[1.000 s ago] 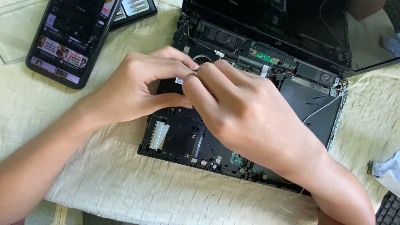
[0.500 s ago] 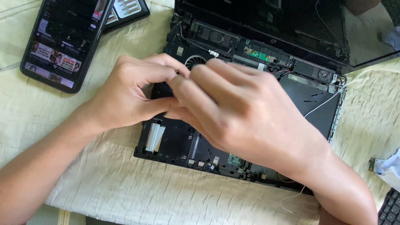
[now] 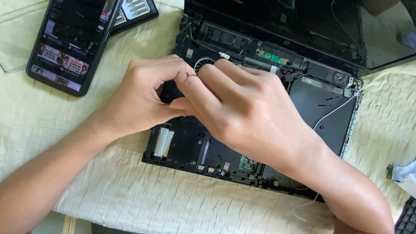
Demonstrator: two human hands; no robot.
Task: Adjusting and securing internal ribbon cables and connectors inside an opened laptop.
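A dismantled black laptop base [image 3: 329,125] lies open on a pale yellow quilted cloth [image 3: 143,203], its dark screen [image 3: 303,21] hinged up at 12 o'clock. Inside the shell, a small white rectangular sticker [image 3: 163,142] sits near the 8 o'clock corner, a little green circuit board [image 3: 247,164] lies at 6 o'clock, and a narrow green strip board [image 3: 274,57] runs along the top edge near 12 o'clock. A thin white wire [image 3: 336,110] trails across the bare panel at 3 o'clock.

At 10 o'clock a black smartphone [image 3: 71,43] lies with its screen lit, showing coloured picture tiles. Just beside it, a dark case of screwdriver bits [image 3: 136,11] pokes out at 11 o'clock. A white scrap with a small green part [image 3: 401,173] rests at the 3 o'clock edge.

The left hand [image 3: 145,97] is curled narrow, fingertips pinched together over the round fan [image 3: 203,65] in the shell's upper left. The right hand [image 3: 247,108] comes across from 4 o'clock, also curled tight, its fingertips meeting those of the left. What the fingers pinch is hidden beneath them.
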